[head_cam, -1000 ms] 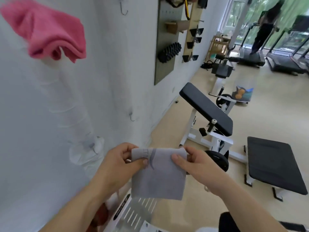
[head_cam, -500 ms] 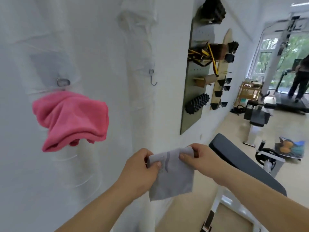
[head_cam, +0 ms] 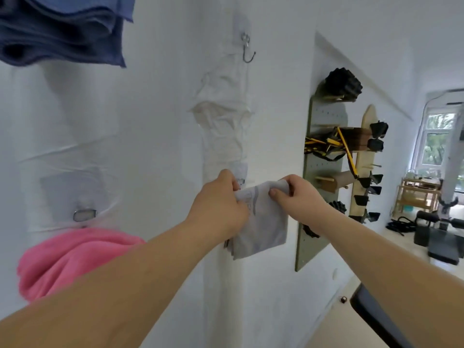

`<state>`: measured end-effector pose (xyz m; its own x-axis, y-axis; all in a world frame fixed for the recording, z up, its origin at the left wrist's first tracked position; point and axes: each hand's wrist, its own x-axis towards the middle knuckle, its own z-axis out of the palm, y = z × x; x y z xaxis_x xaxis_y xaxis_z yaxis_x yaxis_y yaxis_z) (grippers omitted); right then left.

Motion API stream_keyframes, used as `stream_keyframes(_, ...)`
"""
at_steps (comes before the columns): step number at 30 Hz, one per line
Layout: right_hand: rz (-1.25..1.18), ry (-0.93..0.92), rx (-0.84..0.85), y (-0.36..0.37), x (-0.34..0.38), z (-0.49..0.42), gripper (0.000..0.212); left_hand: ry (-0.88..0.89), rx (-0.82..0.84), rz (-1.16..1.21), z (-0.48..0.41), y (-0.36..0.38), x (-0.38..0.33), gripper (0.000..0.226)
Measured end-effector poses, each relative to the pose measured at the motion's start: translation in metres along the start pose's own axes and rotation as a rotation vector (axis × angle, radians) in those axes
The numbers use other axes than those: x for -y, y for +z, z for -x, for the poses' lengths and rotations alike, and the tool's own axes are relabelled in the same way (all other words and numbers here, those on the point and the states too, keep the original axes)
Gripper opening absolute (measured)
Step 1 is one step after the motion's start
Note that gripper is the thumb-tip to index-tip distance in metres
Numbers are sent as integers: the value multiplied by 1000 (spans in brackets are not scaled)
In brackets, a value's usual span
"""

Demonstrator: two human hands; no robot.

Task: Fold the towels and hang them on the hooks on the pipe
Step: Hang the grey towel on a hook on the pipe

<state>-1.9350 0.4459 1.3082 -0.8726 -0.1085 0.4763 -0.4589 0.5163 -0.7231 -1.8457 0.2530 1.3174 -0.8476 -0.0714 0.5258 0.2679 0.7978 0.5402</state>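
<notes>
Head view.
- Folded grey towel [head_cam: 261, 229]: held flat against the front of the white-wrapped pipe [head_cam: 223, 146]. It sits low on the pipe, well below the bare metal hook [head_cam: 247, 50] fixed near the pipe's top.
- Left hand [head_cam: 221, 207]: grip clenched on the towel's upper left corner.
- Right hand [head_cam: 296, 199]: grip clenched on the upper right corner, thumb in front, fingers curled behind.
- The two-corner hold keeps the top edge taut and the folds closed. I judge this is so the edge can be slipped over a hook.
- Whether a hook sits on the pipe behind the towel is hidden.
- Pink towel [head_cam: 70, 257]: hangs bunched, left of the pipe, about level with the grey one.
- Dark blue towel [head_cam: 62, 28]: hangs high, left of the pipe.
- Both look already hung, so the grey one comes late in the job.
- Pegboard [head_cam: 324, 172] of rollers and bands: right of the pipe, not part of the task.
</notes>
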Motion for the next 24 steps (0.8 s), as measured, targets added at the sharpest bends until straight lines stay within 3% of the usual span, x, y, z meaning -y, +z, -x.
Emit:
stream_keyframes(8,29,64,-8,23,-3,-42,24,-10,-69,-103,-36,5,17,7)
stream_keyframes(15,143,284,157,35,-9,-45,37,-92,-72,-96,-40,32,40,16)
stream_keyframes(17,219,202,68,32,-9,-46,44,-127,-52,-93,-42,34,42,13)
stream_keyframes(19,299,-15,-9,30,-7,-47,33,-150,-18,-95,-41,36,43,14)
stream_keyframes(21,295,-151,94,26,-1,-45,12,-162,-1,-114,-41,35,43,17)
stream_keyframes(24,181,-33,375,14,9,-36,23,-160,8,-151,-42,26,41,11)
